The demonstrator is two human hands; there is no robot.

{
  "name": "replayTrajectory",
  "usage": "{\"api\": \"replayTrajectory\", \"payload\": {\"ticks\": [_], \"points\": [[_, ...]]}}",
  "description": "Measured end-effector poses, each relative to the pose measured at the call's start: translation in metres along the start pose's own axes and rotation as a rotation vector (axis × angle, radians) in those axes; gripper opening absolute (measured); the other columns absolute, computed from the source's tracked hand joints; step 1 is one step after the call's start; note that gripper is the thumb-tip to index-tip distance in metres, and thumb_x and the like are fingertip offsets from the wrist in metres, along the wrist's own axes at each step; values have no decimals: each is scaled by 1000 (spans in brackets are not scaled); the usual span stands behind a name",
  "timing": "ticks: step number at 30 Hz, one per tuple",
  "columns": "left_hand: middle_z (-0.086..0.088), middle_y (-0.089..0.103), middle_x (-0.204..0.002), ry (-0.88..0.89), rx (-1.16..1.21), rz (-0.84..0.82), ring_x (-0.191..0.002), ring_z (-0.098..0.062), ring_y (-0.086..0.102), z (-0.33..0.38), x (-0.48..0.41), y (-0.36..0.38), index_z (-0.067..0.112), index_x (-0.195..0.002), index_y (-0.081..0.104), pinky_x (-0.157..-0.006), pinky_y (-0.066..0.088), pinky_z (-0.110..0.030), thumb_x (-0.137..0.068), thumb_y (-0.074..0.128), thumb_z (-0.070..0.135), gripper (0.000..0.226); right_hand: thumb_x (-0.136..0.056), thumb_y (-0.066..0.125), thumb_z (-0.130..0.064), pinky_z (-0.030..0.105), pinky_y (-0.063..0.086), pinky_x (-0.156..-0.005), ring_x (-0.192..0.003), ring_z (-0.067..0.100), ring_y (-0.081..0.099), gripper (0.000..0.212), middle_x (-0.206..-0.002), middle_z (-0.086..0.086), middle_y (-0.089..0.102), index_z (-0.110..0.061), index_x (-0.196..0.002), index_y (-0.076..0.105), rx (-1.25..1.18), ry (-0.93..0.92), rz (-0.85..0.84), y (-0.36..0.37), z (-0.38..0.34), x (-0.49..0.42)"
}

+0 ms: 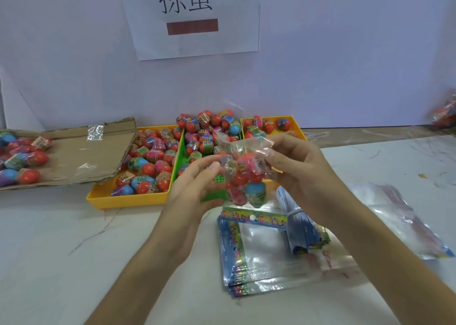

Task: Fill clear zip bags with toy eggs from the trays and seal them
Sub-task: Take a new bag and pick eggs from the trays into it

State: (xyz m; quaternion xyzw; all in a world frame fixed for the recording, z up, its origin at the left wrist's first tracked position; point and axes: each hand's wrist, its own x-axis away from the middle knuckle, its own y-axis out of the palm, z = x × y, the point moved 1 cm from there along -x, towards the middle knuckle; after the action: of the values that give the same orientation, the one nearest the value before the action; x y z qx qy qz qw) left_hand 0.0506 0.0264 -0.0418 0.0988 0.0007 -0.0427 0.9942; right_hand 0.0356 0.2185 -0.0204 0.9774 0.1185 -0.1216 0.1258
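While the right hand (296, 169) pinches the top of the clear bag (249, 145) between thumb and curled fingers, the left hand (195, 179) sits at the bag's left side with fingers nearly straight, gripping nothing. The bag, holding toy eggs (256, 192), hangs above the table (61, 238), before the trays (123, 201) at its far edge and over a stack of empty bags (266, 255).

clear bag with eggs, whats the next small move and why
Probably bring the left hand up to the mouth of the clear plastic zip bag and press it shut: several colourful toy eggs already sit inside, and only the right hand pinches its top.
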Motion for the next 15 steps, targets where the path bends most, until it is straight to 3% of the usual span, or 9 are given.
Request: {"api": "replayTrajectory", "payload": {"ticks": [4, 8, 10, 13, 15], "points": [[-7, 68, -89, 74, 46, -2, -80, -18, 63, 3, 0, -4, 16, -89, 70, -75, 55, -36, -82, 75, 24, 12, -83, 66, -19, 21, 53, -67, -70, 10, 57, 7, -76, -4, 62, -21, -81, 72, 15, 14, 2, -5, -1, -1], [-10, 64, -93, 110, 13, -48, -84, -19, 62, 5, 2, -2, 21, -90, 72, -76, 56, -36, -77, 76, 35, 20, -83, 67, -18, 20, 51, -65, -71, 10, 58, 4, -77, -4, 63, -16, -85, 70, 8, 37, 25, -5, 1, -2], [-10, 64, -93, 118, -12, -45, -86, -20, 63, 3, 3, 0, 25, -87, 74, -78, 56, -38, -77, 79, 31, 13, -83, 66, -17, 19, 51, -63, -70, 8, 59, 4, -76, -5, 63, -16, -85, 70, -6, 43, 32, -3, 2, -1], [-8, 64, -85, 130, -2, -21, -81, -20, 62, 0, 3, 2, 24, -76, 72, -74, 57, -36, -78, 83, 28, 12, -85, 71, -17, 21, 52, -64, -71, 8, 60, 2, -75, -5, 63, -19, -84, 71, -6, 81, 44, -1, 3, -1], [-6, 64, -78, 153, 21, 6, -75, -16, 61, 1, 4, 1, 24, -74, 71, -67, 57, -32, -74, 76, 31, 9, -81, 78, -23, 24, 54, -67, -77, 12, 62, 8, -79, -2, 64, -21, -86, 72, 7, 132, 53, -1, 4, -1]]}}
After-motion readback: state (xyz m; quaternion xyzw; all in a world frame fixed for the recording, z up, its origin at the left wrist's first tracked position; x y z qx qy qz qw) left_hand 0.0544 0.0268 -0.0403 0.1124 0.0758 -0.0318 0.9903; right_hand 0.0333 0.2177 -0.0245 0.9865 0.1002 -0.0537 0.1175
